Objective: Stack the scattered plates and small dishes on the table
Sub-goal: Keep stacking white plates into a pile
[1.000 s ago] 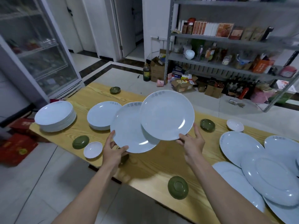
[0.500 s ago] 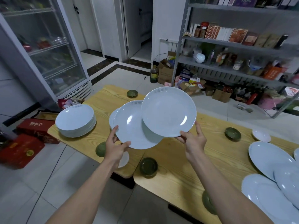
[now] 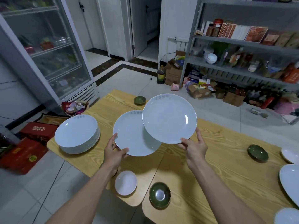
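My left hand (image 3: 114, 153) grips the near rim of a pale blue plate (image 3: 129, 136) held above the wooden table (image 3: 215, 162). In my right hand (image 3: 194, 147) is a second pale blue plate (image 3: 168, 120), gripped at its near rim, higher up and overlapping the first one's right side. A tall stack of the same plates (image 3: 76, 135) stands at the table's left end. A small white dish (image 3: 125, 182) and a small green dish (image 3: 159, 194) lie near the front edge. Other green dishes sit at the far edge (image 3: 140, 100) and at the right (image 3: 257, 153).
More pale blue plates (image 3: 289, 180) lie at the right edge of view. A glass-door fridge (image 3: 43, 50) stands to the left, red boxes (image 3: 24, 152) on the floor beside the table. A metal shelf (image 3: 242, 46) with goods and cardboard boxes (image 3: 173, 75) is behind.
My view has swung left, so the tall stack now sits closer to the middle. Both held plates moved left with my hands toward that stack; the shorter stack is now hidden behind them.
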### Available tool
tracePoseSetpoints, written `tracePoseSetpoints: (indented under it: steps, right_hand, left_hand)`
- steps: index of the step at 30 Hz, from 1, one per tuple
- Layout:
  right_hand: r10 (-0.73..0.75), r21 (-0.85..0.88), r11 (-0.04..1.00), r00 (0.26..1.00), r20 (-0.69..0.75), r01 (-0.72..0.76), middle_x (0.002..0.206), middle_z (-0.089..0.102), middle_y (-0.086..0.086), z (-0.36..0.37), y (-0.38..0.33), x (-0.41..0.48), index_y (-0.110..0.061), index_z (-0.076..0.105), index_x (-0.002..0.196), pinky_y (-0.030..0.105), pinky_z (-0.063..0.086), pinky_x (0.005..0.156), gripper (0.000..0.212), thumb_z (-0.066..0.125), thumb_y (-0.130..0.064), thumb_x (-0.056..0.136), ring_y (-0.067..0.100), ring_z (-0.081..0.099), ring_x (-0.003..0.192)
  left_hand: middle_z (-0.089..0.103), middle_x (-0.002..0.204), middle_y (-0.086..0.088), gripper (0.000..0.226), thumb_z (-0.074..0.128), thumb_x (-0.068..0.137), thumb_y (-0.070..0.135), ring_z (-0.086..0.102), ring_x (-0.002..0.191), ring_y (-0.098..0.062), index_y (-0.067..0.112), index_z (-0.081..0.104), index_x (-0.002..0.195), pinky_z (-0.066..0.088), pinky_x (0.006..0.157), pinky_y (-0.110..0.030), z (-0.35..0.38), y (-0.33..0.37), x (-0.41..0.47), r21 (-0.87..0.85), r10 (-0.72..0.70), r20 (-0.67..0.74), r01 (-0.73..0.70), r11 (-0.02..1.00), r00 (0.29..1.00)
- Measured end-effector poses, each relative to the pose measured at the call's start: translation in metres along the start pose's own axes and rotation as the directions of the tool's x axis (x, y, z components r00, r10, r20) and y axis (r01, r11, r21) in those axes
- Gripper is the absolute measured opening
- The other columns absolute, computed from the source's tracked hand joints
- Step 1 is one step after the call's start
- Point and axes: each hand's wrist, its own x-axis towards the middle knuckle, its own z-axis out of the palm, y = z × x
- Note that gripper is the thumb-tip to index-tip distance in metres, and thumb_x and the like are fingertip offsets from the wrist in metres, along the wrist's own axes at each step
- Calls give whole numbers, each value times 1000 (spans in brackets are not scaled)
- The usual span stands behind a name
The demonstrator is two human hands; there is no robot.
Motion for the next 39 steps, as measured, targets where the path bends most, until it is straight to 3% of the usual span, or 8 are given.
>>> tracePoseSetpoints:
  steps: [3, 8, 15, 20, 27, 31, 36, 39]
  right_hand:
    - [22, -25, 999, 1000, -23, -22, 88, 74, -4, 7, 5, 12, -24, 41, 150, 38, 63, 70, 88, 65, 21, 80, 23, 74, 90]
    - [31, -16, 999, 996, -89, -32, 75, 75, -8, 18, 17, 25, -23, 37, 152, 35, 62, 70, 87, 62, 22, 81, 13, 74, 70]
    - [21, -7, 1000, 983, -185, -23, 100, 71, 5, 36, 36, 26, -20, 35, 153, 40, 62, 72, 88, 62, 23, 80, 27, 72, 96]
    - [14, 20, 1000, 975, -221, -10, 95, 71, 6, 48, 47, 24, -20, 35, 152, 37, 62, 69, 88, 61, 23, 80, 24, 72, 86]
    - [32, -2, 999, 972, -232, -33, 102, 72, 13, 61, 66, 23, -19, 36, 152, 36, 63, 66, 87, 62, 23, 80, 31, 71, 98]
    - [68, -35, 996, 969, -237, -79, 116, 68, 23, 68, 85, 21, -19, 35, 152, 38, 63, 66, 88, 62, 24, 79, 33, 73, 91]
    - [121, -122, 981, 967, -225, -151, 126, 65, 17, 78, 111, 15, -25, 36, 152, 35, 63, 65, 89, 64, 21, 80, 28, 75, 72]
    - [154, -160, 968, 963, -221, -191, 122, 67, 15, 85, 124, 11, -26, 36, 152, 39, 62, 74, 89, 63, 20, 81, 29, 74, 66]
  left_hand:
    - [57, 124, -9, 83, 68, 78, -18, 62, 108, -25, 28, 45, 143, 61, 64, -31, -5, -6, 16, -2, -43, -6, 43, 999, 999]
    - [55, 128, -15, 81, 65, 80, -20, 60, 114, -32, 26, 44, 143, 62, 64, -32, -18, -15, 53, -5, -109, -8, 109, 994, 994]
    - [54, 130, -14, 78, 66, 81, -16, 58, 116, -31, 27, 44, 142, 62, 64, -33, -28, -12, 97, 83, -187, 89, 180, 980, 978]
    - [55, 127, -15, 74, 65, 84, -15, 58, 116, -31, 25, 43, 142, 62, 64, -32, -32, -10, 114, 136, -222, 140, 203, 970, 965]
    - [57, 101, -14, 64, 64, 86, -12, 63, 95, -28, 18, 40, 138, 61, 59, -29, -41, -5, 128, 283, -242, 233, 172, 944, 942]
    - [53, 86, -12, 61, 63, 87, -11, 69, 74, -26, 17, 38, 135, 60, 57, -29, -47, -5, 130, 335, -244, 276, 146, 931, 930]
    - [59, 82, -10, 75, 67, 87, -6, 71, 64, -29, 26, 31, 144, 60, 64, -36, -57, -10, 134, 380, -256, 310, 127, 916, 916]
    - [66, 101, -16, 104, 72, 82, -6, 71, 72, -30, 42, 14, 153, 60, 66, -42, -62, -12, 139, 369, -282, 355, 144, 918, 891]
